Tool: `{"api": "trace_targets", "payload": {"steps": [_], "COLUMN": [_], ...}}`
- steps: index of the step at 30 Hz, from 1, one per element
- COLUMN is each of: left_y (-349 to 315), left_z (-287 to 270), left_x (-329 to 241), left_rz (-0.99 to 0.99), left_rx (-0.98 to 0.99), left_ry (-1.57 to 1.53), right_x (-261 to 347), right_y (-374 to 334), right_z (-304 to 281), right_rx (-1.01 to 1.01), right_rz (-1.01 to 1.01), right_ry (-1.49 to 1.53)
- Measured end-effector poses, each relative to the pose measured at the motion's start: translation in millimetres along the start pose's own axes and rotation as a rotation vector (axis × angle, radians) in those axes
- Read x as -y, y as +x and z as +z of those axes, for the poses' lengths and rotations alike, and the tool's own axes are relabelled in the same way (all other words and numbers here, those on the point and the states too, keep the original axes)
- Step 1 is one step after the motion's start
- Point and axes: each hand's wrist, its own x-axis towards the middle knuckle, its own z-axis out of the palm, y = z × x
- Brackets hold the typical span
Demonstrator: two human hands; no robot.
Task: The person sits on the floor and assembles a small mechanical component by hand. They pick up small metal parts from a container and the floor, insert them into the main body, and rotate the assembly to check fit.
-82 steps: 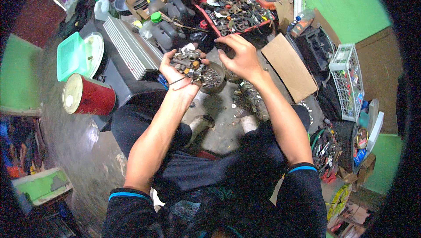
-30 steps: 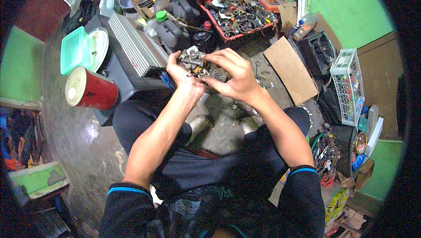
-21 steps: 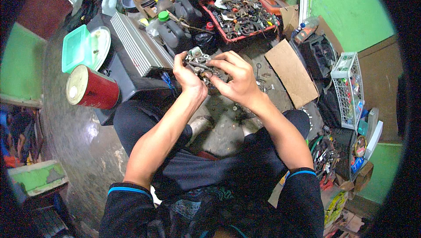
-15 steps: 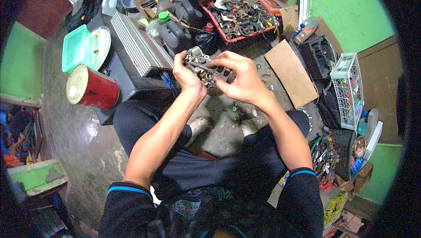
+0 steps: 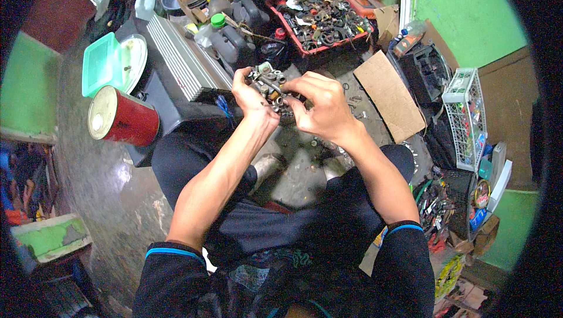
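My left hand [image 5: 255, 106] is cupped around a heap of metal nuts and bolts [image 5: 271, 87], held above the floor between my knees. A long bolt lies across the top of the heap, among nuts and other small greasy pieces. From the other side my right hand [image 5: 326, 108] reaches in, thumb and fingers bent together at the edge of the heap. Whatever is between those fingertips is too small to make out. Beneath my hands, small loose pieces of hardware [image 5: 315, 143] are scattered on the dark floor.
Ahead stands a red crate [image 5: 305, 48] piled with metal parts. To the left are ridged metal panels [image 5: 185, 60], a red can [image 5: 126, 116] and a green plastic container [image 5: 101, 63]. On the right lie a cardboard sheet [image 5: 389, 98] and a white plastic basket [image 5: 465, 118].
My right hand has shifted slightly, its fingers drawing closer together at the heap's edge. My left hand stays nearly in place, still holding the hardware.
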Motion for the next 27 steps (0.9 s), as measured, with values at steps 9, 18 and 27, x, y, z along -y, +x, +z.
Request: {"api": "trace_targets", "payload": {"steps": [9, 18, 27], "left_y": [19.1, 15.7, 8.2], "left_z": [-5.1, -5.5, 0.1], "left_x": [-17.0, -21.7, -19.0], "left_rz": [-0.134, -0.142, -0.162], "left_rx": [0.041, 0.094, 0.050], "left_ry": [-0.128, -0.078, -0.098], "right_x": [-5.8, -74.2, -59.7], "right_y": [9.4, -12.6, -3.8], "right_z": [-28.7, 21.7, 9.4], "right_rx": [-0.144, 0.309, 0.059], "right_rz": [0.231, 0.543, 0.354], "right_ry": [0.031, -0.109, -0.084]}}
